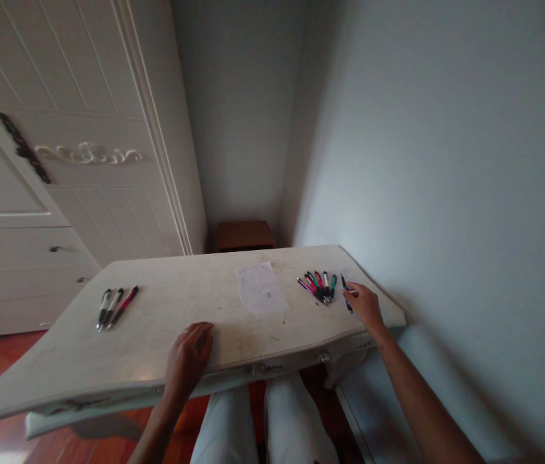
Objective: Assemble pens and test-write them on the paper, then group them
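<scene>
Near the table's right end, my right hand [364, 303] is closed in a pinch on a blue and black pen [344, 282], which touches or nearly touches the tabletop. Just left of it lies a fan of several pens [320, 287] in purple, pink, green, white and teal with black parts. My left hand [191, 354] rests at the front edge of the white table [170, 296], its fingers loosely curled together around nothing visible. Between the hands, farther back, is a sheet of paper [261, 289] with faint markings.
On the left of the tabletop lie two white and black pens [110, 308] and a red and black pen [123, 307]. A wall [446, 193] stands close along the right side. A white cabinet [83, 212] is at the left, and a brown wooden box-like piece [246, 233] is behind the table.
</scene>
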Demonstrator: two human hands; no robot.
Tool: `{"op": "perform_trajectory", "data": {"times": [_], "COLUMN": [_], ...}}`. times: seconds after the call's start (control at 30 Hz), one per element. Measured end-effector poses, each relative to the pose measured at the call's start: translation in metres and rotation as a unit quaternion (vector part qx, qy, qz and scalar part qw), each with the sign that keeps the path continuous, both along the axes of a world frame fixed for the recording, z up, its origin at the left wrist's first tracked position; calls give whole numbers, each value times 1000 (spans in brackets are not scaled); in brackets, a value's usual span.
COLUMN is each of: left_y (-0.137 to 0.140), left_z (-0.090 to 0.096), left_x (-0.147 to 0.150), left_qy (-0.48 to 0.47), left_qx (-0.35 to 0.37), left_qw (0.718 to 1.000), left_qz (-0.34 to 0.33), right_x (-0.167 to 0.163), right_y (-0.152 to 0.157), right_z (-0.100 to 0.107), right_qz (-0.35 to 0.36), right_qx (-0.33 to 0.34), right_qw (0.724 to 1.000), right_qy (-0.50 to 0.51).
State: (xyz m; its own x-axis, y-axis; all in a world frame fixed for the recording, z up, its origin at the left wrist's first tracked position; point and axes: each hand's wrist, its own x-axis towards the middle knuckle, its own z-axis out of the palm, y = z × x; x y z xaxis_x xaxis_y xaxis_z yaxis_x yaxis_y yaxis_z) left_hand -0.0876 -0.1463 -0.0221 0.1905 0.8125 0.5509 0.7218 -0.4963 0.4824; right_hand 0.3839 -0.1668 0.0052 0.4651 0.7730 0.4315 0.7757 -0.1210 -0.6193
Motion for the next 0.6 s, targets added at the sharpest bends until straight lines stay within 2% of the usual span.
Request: {"op": "perform_trajectory", "data": {"times": [0.07, 0.13, 0.27, 0.37, 0.47, 0.53, 0.6], "left_y": [-18, -32, -51, -60, -69, -74, -78], "left_z": [-2, -5, -10, -15, -16, -15, -14], "left_x": [5, 10, 13, 7, 2, 0, 0], "left_qy": [54, 82, 109, 127, 146, 157, 167], "left_qx": [55, 99, 114, 106, 93, 89, 86], "left_qw": [997, 991, 987, 986, 985, 984, 982], "left_qz": [16, 30, 33, 27, 15, 10, 7], "right_x": [10, 12, 1, -9, -17, -23, -27], "right_y": [1, 5, 15, 15, 0, -22, -56], "right_z": [-2, -3, 0, 9, 34, 63, 101], "right_qz": [-21, -17, 1, -22, 7, 72, 100], "right_qx": [-53, -75, -64, -26, 36, 54, 74], "right_qw": [998, 996, 995, 996, 999, 996, 990], "right_qy": [-17, -37, -74, -81, -38, 21, 63]}}
